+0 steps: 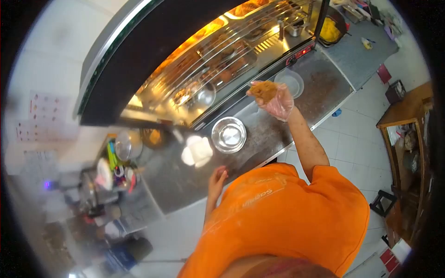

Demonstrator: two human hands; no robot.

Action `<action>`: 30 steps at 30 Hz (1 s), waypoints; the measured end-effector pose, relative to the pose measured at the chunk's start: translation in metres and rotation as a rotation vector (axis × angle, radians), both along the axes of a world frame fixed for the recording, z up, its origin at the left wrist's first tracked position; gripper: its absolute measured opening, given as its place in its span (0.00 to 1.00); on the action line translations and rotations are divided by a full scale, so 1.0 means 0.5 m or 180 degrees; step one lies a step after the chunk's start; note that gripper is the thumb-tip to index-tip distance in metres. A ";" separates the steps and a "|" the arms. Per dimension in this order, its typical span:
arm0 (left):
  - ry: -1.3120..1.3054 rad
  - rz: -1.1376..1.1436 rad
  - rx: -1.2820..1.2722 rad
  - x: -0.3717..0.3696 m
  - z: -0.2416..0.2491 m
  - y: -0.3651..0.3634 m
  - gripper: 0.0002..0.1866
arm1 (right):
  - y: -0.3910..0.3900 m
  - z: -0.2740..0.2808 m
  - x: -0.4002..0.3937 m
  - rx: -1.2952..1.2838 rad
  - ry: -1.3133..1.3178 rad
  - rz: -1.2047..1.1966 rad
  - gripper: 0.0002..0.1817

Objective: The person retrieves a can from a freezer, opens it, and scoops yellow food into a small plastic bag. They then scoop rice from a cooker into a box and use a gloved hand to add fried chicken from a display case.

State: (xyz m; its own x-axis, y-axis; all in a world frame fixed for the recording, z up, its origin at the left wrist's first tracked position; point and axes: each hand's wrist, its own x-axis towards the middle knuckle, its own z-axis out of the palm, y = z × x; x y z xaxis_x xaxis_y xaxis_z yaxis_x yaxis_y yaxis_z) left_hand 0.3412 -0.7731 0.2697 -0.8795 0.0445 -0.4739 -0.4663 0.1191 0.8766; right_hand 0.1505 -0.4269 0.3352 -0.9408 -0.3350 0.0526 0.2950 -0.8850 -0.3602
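My right hand (279, 103), in a clear plastic glove, is raised over the steel counter and closed around a flat brown piece of food (263, 91). Behind that hand sits a round translucent dish (296, 84). My left hand (218, 178) is bare and low at the counter's front edge, its fingers curled together; what they hold, if anything, is hidden. Between the hands stands a shiny metal bowl (229, 135). Several white rounded pieces (197, 151) lie together left of the bowl.
A lit glass display case (222, 60) with trays of food runs along the back of the counter (181, 185). Jars and utensils (116, 162) crowd the left end. A pan with yellow food (330, 30) is at the upper right; a wooden shelf (408, 109) stands right.
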 end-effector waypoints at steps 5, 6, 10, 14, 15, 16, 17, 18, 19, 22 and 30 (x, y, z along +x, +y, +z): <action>0.0081 0.0050 0.0031 0.038 -0.029 -0.047 0.14 | -0.149 -0.073 0.004 0.2072 0.1057 -0.0975 0.36; 0.0072 0.0106 0.0037 0.047 -0.032 -0.055 0.14 | -0.168 -0.085 0.007 0.1720 0.0685 -0.0599 0.36; 0.0208 0.0310 0.0118 0.069 -0.031 -0.083 0.14 | -0.230 -0.067 0.033 0.0411 -0.0228 0.0039 0.29; 0.0094 0.0273 0.0243 0.080 -0.046 -0.121 0.15 | -0.281 -0.026 0.067 0.0714 -0.0403 -0.0188 0.24; 0.0083 0.0241 0.0255 0.079 -0.054 -0.131 0.15 | -0.292 -0.039 0.070 0.0724 -0.0415 -0.0219 0.24; 0.0117 0.0174 0.0293 0.073 -0.056 -0.136 0.15 | -0.302 -0.046 0.069 0.1020 -0.0386 -0.0380 0.21; 0.0155 0.0099 0.0336 0.065 -0.057 -0.141 0.15 | -0.307 -0.052 0.070 0.1320 -0.0353 -0.0549 0.19; 0.0153 0.0045 0.0352 0.059 -0.057 -0.148 0.15 | -0.312 -0.057 0.075 0.1333 -0.0363 -0.0603 0.19; 0.0145 0.0002 0.0281 0.046 -0.036 -0.147 0.15 | -0.319 -0.053 0.081 0.1694 -0.0156 -0.0829 0.18; 0.0128 -0.0220 0.0292 0.019 -0.034 -0.168 0.16 | -0.325 -0.044 0.100 0.2176 -0.0028 -0.1332 0.15; 0.0146 -0.0081 0.0321 0.004 -0.044 -0.134 0.17 | -0.102 -0.062 -0.022 0.2122 -0.0446 -0.3519 0.16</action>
State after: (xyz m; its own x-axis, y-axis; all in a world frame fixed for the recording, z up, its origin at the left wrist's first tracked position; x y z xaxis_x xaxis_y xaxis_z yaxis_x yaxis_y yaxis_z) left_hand 0.3430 -0.8402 0.2478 -0.8981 0.1125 -0.4253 -0.4235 0.0404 0.9050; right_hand 0.1395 -0.4780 0.3041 -0.7176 0.6941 0.0567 -0.4011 -0.3454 -0.8484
